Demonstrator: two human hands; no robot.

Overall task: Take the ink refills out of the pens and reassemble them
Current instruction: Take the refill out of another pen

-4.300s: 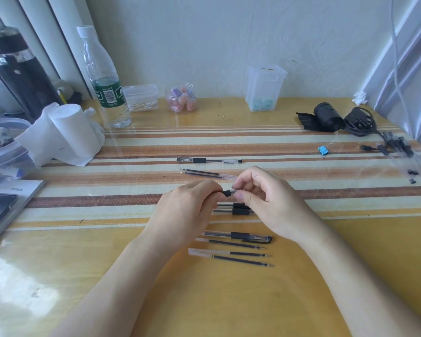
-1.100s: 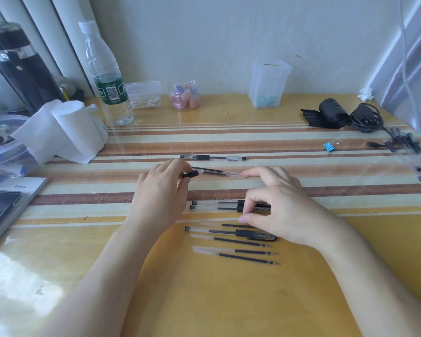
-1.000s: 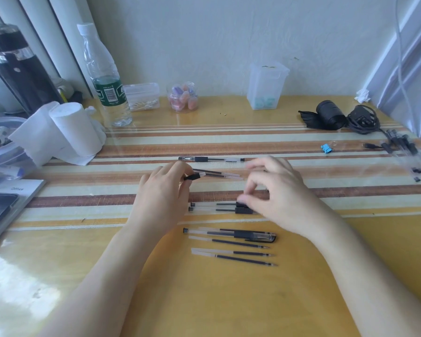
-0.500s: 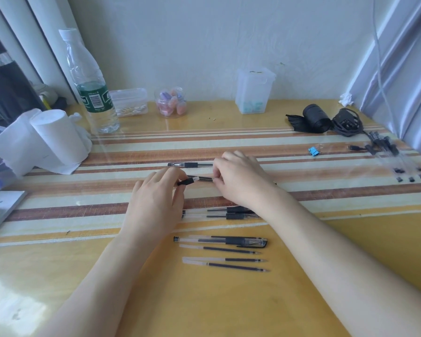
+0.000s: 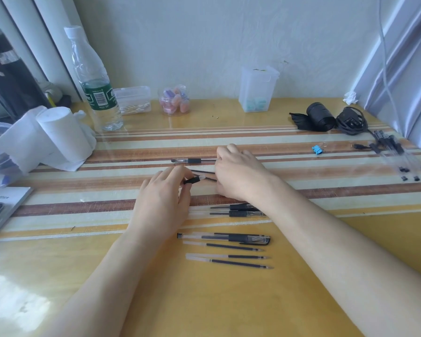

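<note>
My left hand (image 5: 162, 200) pinches a short black pen tip piece (image 5: 193, 179) between thumb and fingers. My right hand (image 5: 238, 173) lies palm down over the right ends of a refill and clear barrel (image 5: 204, 175) on the table; whether it grips them I cannot tell. An assembled pen (image 5: 192, 161) lies just beyond. Two pens (image 5: 238, 210) lie under my right forearm. Nearer me lie a capped pen (image 5: 229, 237) and loose black refills (image 5: 233, 260).
The striped table (image 5: 131, 147) holds a paper roll (image 5: 58, 135), a water bottle (image 5: 95, 88), small plastic containers (image 5: 257, 90) at the back, a blue binder clip (image 5: 316, 149), a black cable bundle (image 5: 350, 120) and more pens (image 5: 396, 154) at the right edge.
My right hand left the pens near the middle and moved forward onto the refill and barrel beside my left hand. My left hand kept hold of the black tip piece.
</note>
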